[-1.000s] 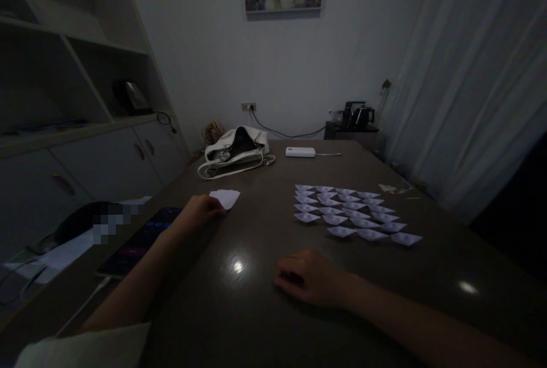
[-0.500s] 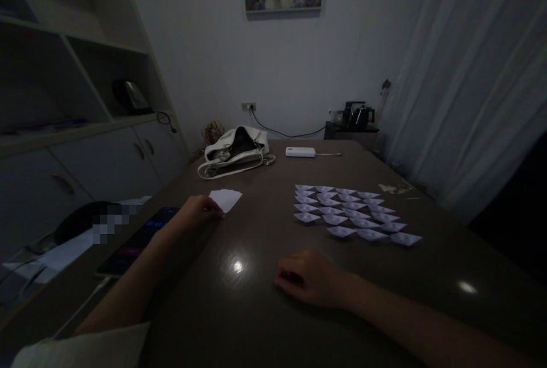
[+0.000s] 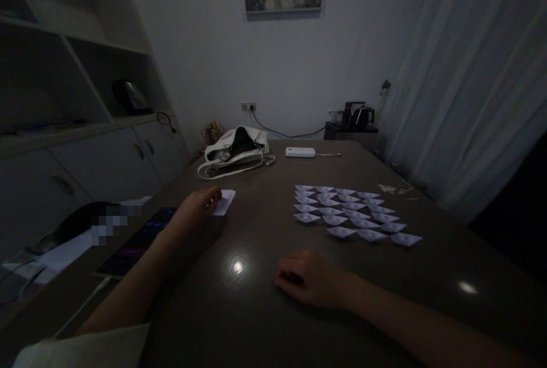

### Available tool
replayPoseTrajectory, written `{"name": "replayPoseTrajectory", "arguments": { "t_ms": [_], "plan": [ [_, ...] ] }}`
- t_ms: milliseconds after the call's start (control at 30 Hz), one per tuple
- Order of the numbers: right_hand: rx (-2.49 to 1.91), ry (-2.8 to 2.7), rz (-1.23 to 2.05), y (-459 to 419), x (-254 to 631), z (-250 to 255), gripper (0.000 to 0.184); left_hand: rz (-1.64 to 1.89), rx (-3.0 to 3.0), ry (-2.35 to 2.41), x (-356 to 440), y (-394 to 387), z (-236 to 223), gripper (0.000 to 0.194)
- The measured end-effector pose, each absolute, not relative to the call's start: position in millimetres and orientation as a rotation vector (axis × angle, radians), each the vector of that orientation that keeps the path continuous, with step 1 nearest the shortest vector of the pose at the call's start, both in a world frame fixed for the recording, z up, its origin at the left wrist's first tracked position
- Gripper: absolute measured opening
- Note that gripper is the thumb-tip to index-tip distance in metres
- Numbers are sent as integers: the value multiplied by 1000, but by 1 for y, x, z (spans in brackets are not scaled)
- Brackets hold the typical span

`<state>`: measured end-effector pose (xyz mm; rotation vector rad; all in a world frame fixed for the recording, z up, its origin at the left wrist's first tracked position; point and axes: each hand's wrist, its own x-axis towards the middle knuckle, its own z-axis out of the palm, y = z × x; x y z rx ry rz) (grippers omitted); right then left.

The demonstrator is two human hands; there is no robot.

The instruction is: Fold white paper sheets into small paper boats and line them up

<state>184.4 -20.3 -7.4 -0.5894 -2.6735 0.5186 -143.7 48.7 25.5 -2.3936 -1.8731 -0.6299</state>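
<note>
My left hand (image 3: 197, 208) reaches over the left side of a small stack of white paper sheets (image 3: 225, 204). Its fingers are bent and closed at the sheets' edge, and they hide part of the paper. On the table in front of me rests my right hand (image 3: 308, 278), curled into a loose fist with nothing visible in it. Beyond it, to the right, several small folded paper boats (image 3: 342, 232) stand in rows.
Under my left forearm lies a phone (image 3: 132, 251) with a cable. Farther back are a white handbag (image 3: 237, 151) and a white power bank (image 3: 300, 152). Paper scraps (image 3: 394, 189) lie near the right edge of the dark table (image 3: 256, 322).
My left hand has moved slightly forward, from the near corner of the paper stack onto its left side. The sheets have shifted a little. My right hand and the boats have stayed still.
</note>
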Motion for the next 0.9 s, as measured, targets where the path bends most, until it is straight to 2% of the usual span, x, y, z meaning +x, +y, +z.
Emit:
{"name": "replayPoseTrajectory", "arguments": {
  "t_ms": [133,267,400,567,667,733,900],
  "plan": [
    [-599,-2686,511,-21,184,-7,15,-587,-2449,-1822,-141,46,27,23],
    [-601,-2672,526,-22,184,-5,13,-749,-2440,-1737,-120,36,32,28],
    [-612,-2573,561,-23,184,-2,13,-1090,-2569,-1633,-83,21,40,21],
    [-730,-2135,486,-19,183,0,9,-1694,-2817,-1796,-53,9,38,21],
    [-777,-1989,495,-15,184,1,25,-1892,-2981,-1826,-45,6,31,30],
    [-814,-2004,582,-13,184,1,25,-1927,-3048,-1889,-39,4,27,32],
    [-914,-2063,740,-9,182,-2,10,-1777,-3169,-1974,-27,0,18,33]
  ]
}}
